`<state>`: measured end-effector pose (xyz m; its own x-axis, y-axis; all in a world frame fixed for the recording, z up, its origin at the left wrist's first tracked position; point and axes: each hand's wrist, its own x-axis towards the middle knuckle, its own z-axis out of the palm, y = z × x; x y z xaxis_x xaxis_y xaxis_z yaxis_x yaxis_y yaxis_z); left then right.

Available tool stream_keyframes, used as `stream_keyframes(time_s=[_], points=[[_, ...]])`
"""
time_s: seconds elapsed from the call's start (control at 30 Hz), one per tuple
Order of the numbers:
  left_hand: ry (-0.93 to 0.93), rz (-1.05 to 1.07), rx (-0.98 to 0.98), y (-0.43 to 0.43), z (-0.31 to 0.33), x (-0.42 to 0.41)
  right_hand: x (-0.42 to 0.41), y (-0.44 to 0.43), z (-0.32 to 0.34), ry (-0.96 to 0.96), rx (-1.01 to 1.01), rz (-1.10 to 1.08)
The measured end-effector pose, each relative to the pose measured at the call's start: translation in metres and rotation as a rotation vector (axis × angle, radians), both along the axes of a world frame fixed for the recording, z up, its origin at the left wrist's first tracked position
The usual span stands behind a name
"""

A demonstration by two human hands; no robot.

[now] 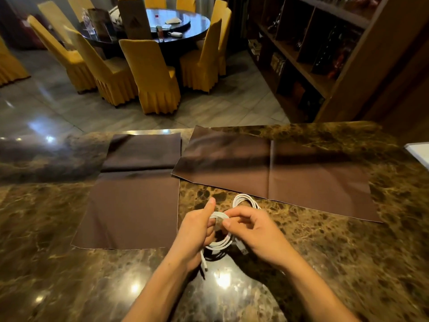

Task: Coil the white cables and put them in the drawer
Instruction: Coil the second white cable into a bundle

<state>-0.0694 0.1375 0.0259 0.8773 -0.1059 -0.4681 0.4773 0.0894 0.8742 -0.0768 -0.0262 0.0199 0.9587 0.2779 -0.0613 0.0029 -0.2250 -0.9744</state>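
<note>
- Step in hand: coiling. The left hand (196,231) grips a looped white cable (220,244) just above the bench (325,263), fingers (210,228) curled round the bundle.
- The right hand (255,235) pinches the same loops at their top; loose ends trail below.
- A second coiled cable (246,199) lies on the bench just beyond the right hand.
- Next, as a judgement: secure the loose ends, then reach the drawer, which is not in view.

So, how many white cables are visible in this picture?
2. One cable is held in the left hand and pinched by the right hand. The second coil lies on the counter beyond the right hand, beside the brown cloth on the right. Hands may hide more.
</note>
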Motion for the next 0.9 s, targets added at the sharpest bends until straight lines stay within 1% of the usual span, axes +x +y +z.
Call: stream_keyframes(time_s=[0.07, 0.13, 0.2, 0.33, 0.47, 0.5, 0.6, 0.67, 0.7, 0.77, 0.8, 0.83, 0.9], points=[[-0.001, -0.043, -0.020, -0.003, -0.003, 0.001, 0.001, -0.009, -0.002, -0.017, -0.055, -0.020], [-0.050, -0.188, -0.005, -0.004, -0.001, 0.002, 0.004, -0.018, -0.003, -0.012, -0.103, -0.030], [-0.140, -0.314, 0.120, -0.002, 0.001, 0.004, 0.009, -0.026, -0.007, 0.008, -0.150, -0.008], [-0.316, -0.417, 0.343, 0.001, 0.002, 0.009, 0.017, -0.034, -0.008, 0.013, -0.185, 0.020], [-0.520, -0.395, 0.560, 0.000, 0.002, -0.001, 0.026, -0.041, -0.004, 0.018, -0.186, 0.104], [-0.535, -0.384, 0.610, 0.001, 0.001, -0.003, 0.027, -0.042, -0.005, 0.017, -0.178, 0.125], [-0.415, -0.359, 0.566, 0.005, -0.004, -0.009, 0.031, -0.048, -0.006, 0.028, -0.181, 0.173], [-0.391, -0.380, 0.577, 0.006, -0.005, -0.016, 0.033, -0.052, -0.006, 0.043, -0.208, 0.270], [-0.366, -0.379, 0.550, 0.006, -0.005, -0.020, 0.034, -0.054, -0.005, 0.042, -0.226, 0.337], [-0.287, -0.295, 0.419, 0.004, -0.003, -0.028, 0.037, -0.058, -0.004, 0.033, -0.249, 0.424], [-0.257, -0.235, 0.364, 0.003, -0.002, -0.032, 0.041, -0.061, -0.005, 0.017, -0.254, 0.397], [-0.246, -0.172, 0.342, 0.002, -0.002, -0.036, 0.049, -0.064, -0.007, -0.006, -0.276, 0.299], [-0.235, -0.010, 0.322, -0.002, -0.002, -0.044, 0.071, -0.074, -0.015, -0.092, -0.425, 0.024]])
